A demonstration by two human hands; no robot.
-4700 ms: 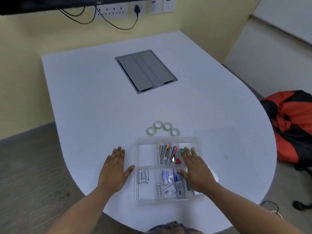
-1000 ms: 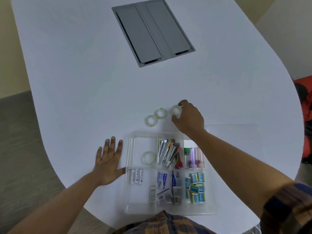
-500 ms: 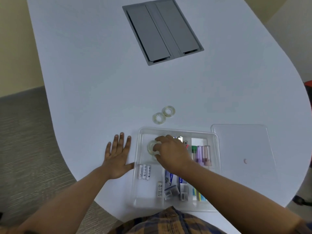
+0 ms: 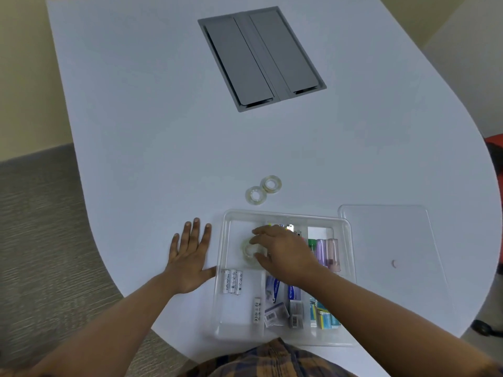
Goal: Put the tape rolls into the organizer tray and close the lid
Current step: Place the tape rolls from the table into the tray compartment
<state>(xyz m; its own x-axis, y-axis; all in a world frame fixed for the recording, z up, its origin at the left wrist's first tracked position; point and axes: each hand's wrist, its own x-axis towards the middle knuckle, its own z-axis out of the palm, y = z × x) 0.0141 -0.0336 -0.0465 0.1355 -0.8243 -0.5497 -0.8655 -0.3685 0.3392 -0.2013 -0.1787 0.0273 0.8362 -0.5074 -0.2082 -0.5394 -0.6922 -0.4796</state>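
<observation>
The clear organizer tray [image 4: 284, 214] lies at the table's near edge, its lid off. My right hand [image 4: 285, 254] reaches into the tray's far-left compartment, with thumb and fingers closed around a clear tape roll [image 4: 248, 251] that rests low in it. I cannot tell whether another roll lies under it. Two more tape rolls [image 4: 255, 195] [image 4: 271, 184] lie touching on the table just beyond the tray. The clear lid [image 4: 392, 240] lies flat to the tray's right. My left hand [image 4: 189, 257] is pressed flat on the table against the tray's left side, fingers spread.
Other tray compartments hold batteries [image 4: 232, 281], pens, small boxes and coloured tubes [image 4: 325, 253]. A grey cable hatch [image 4: 261, 58] is set into the white table [image 4: 136, 118] farther back. The table's curved edge runs close on the left and right.
My right hand picked a tape roll from the table beyond the tray and brought it down into the far-left compartment. Two rolls are left on the table. The left hand stayed flat.
</observation>
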